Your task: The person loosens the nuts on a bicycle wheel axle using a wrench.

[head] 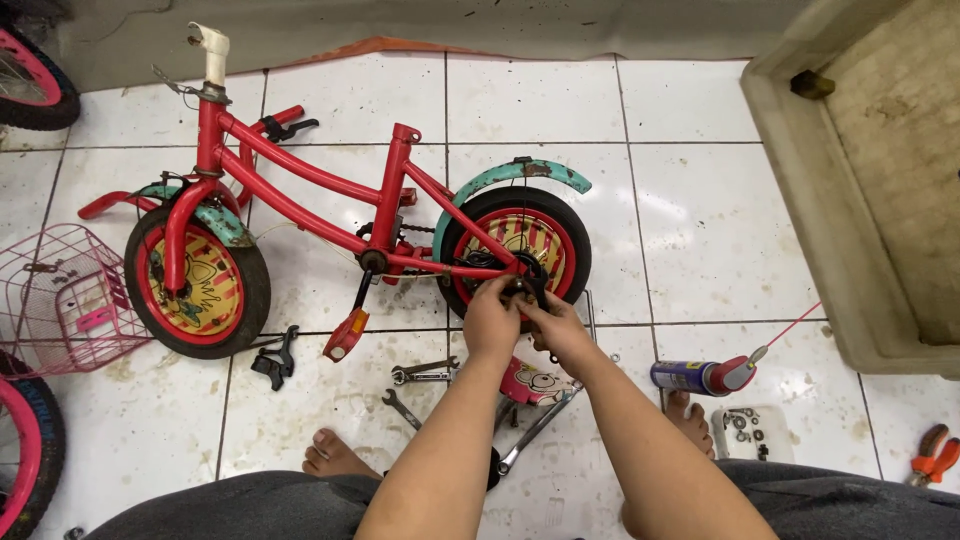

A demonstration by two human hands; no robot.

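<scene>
Pink wire basket (55, 295) at floor's left edge. Red child's bike (330, 215) lies mid-floor, wrenches (420, 375) below its frame. Your left hand (492, 320) and right hand (555, 328) meet at rear wheel hub (520, 278), fingers pinching small black part there. Spray can (700, 376) rightward, pliers (935, 455) near right edge.

I had only the one view, worn on the head and tipped steeply down at the tiled floor (700, 200). It faced forward over both forearms toward the red bicycle (330, 190), which lay across the upper half of the picture, close by. My knees filled the bottom edge, nearer than the bicycle.
</scene>
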